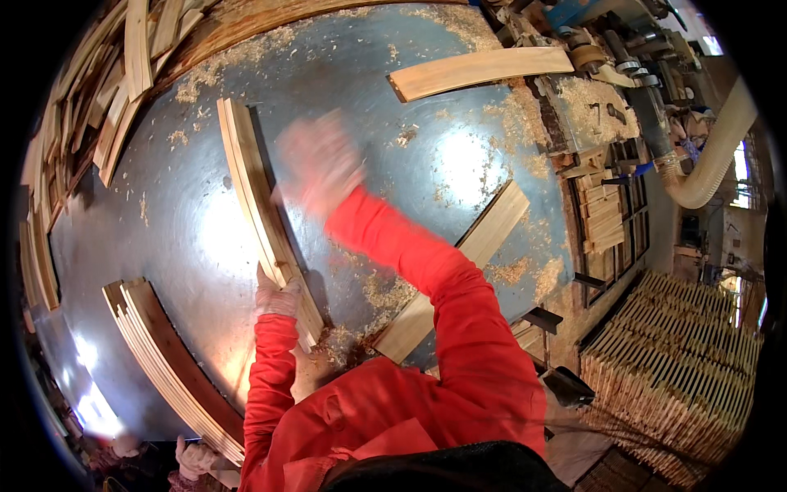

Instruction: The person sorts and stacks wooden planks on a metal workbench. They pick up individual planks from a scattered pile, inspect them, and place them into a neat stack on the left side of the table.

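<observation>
From the head camera, the left hand [277,297] clamps the near end of a curved wooden strip [261,205] lying on edge on the dusty metal table [459,164]. The right hand [318,164], at twelve o'clock from the left, is a blur just beside the strip; I cannot tell whether it is spread or closed. A flat board [459,266] lies at three o'clock, a stack of curved strips [168,361] at eight. With sawdust underneath, the strip could skid or tip if pushed sideways.
</observation>
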The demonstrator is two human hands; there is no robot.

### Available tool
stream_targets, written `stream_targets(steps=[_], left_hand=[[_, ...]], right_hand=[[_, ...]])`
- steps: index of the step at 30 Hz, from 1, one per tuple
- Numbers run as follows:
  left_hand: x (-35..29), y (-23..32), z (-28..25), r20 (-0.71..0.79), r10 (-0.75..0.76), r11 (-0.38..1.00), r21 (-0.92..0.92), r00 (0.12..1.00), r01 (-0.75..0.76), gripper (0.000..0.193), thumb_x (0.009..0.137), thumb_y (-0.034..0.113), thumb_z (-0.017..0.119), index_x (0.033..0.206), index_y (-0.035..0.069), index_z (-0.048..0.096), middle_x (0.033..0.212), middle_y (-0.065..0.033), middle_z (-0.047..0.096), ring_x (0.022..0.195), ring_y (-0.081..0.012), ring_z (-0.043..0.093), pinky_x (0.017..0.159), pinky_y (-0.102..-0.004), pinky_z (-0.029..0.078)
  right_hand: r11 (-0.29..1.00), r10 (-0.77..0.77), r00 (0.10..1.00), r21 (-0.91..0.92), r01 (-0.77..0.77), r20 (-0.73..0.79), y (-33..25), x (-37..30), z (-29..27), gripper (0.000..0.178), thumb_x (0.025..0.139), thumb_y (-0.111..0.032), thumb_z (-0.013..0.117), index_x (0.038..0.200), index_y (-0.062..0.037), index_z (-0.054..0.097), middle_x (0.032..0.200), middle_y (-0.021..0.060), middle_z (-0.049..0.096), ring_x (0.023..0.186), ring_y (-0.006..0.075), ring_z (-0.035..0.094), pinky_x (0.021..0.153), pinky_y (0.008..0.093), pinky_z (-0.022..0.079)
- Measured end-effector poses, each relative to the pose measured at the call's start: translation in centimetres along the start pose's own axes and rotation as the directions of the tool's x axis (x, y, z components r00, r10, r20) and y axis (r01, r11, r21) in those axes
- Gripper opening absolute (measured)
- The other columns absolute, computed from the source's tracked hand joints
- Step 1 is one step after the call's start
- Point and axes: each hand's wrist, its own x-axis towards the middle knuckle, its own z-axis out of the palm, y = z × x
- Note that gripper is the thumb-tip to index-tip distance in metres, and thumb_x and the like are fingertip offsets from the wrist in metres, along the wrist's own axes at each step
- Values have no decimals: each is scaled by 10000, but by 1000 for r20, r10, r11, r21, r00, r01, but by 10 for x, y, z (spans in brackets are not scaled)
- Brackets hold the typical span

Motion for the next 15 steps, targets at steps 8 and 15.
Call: stream_targets(steps=[8,15], left_hand=[[-44,56,24,34,72,997,-11,997,-71,463,827,-33,610,1264,23,469,1082,-131,635,932,-212,648,786,-327,554],[-92,56,-3,-75,115,993,-30,990,-118,419,835,-29,541,1246,16,473,998,-144,661,881,-245,666,769,-338,564]], right_hand=[[-197,964,65,862,-467,256,299,26,131,874,671,-200,827,1328,54,310,1163,224,575,913,330,640,744,385,556],[-461,709,519,870,-173,478,162,12,124,488,761,80,646,1209,16,464,1098,138,596,823,226,639,579,351,542]])
